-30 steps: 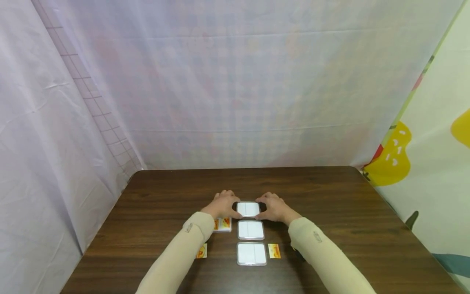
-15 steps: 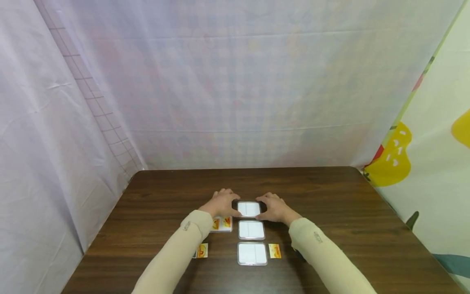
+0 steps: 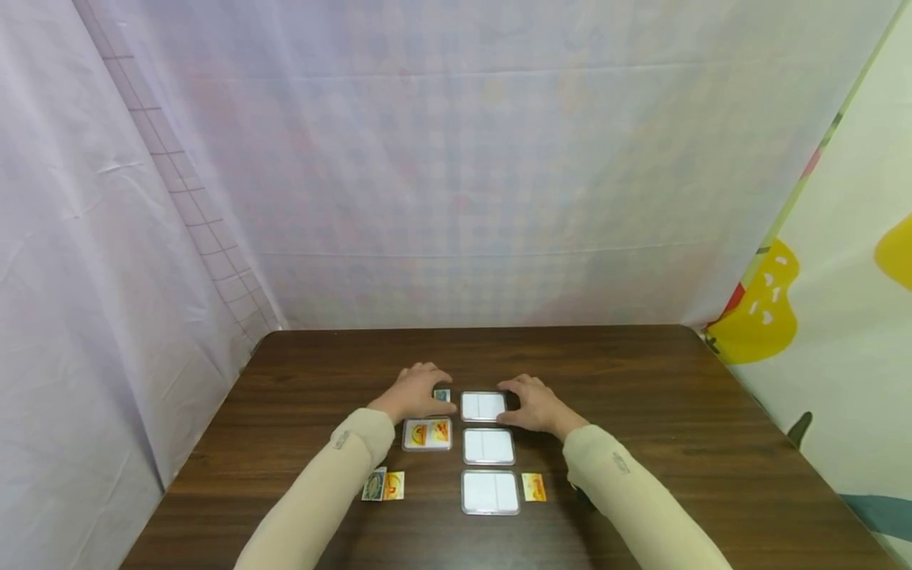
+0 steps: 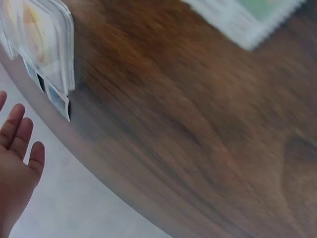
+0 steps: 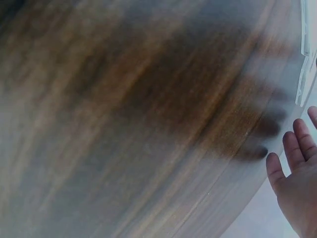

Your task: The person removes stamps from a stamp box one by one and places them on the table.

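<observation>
Three clear flat cases with white inserts lie in a column in the head view: the far case (image 3: 483,406), the middle case (image 3: 488,446) and the near case (image 3: 490,492). My right hand (image 3: 537,408) is at the far case's right edge, thumb and fingers spread; whether it touches is unclear. To the left of that case, my left hand (image 3: 416,393) holds nothing, its thumb and fingers apart near a small bluish stamp (image 3: 442,395). Another case (image 3: 427,435), with two orange-yellow stamps inside, lies just below the left hand.
A grey-green stamp (image 3: 374,484) and a yellow stamp (image 3: 394,485) lie side by side at the near left. One more yellow stamp (image 3: 533,487) is right of the near case. White curtains hang behind the brown table (image 3: 641,396).
My left hand has moved left, away from the far case, uncovering the bluish stamp and the case with two stamps. The right hand has stayed nearly still.
</observation>
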Demonstrator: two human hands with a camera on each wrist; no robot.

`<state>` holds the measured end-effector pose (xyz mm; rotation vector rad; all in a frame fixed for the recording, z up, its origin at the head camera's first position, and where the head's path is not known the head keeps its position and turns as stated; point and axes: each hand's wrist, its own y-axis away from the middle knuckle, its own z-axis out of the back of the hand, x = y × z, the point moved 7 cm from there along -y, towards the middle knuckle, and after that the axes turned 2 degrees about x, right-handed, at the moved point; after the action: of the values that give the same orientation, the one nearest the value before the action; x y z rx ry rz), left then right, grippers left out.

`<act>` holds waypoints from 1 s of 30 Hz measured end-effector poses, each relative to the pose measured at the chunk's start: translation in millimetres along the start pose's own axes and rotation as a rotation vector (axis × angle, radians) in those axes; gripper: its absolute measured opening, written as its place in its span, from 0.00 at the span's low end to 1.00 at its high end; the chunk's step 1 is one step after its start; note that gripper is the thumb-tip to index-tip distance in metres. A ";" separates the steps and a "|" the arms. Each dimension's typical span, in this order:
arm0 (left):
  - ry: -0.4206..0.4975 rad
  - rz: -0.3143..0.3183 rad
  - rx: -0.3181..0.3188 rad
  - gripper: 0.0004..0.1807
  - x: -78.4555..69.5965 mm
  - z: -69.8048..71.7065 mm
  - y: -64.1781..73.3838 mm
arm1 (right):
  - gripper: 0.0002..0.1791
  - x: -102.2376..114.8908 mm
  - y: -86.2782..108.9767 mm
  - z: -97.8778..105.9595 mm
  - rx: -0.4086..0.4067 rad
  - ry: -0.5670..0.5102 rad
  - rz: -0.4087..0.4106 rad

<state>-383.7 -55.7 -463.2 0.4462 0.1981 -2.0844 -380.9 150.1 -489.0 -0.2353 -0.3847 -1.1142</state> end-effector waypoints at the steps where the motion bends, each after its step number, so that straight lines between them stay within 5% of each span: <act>1: 0.001 0.000 -0.003 0.32 0.9 0.9 1.7 | 0.35 0.0 0.4 0.4 -0.002 -0.004 0.002; 30: 0.036 -0.029 -0.094 0.33 34.2 14.9 51.8 | 0.32 35.3 7.7 -9.7 -0.053 -0.072 0.110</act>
<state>-359.4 -114.6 -461.0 0.4266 0.3241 -2.0867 -358.7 120.7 -483.2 -0.3403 -0.4015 -1.0109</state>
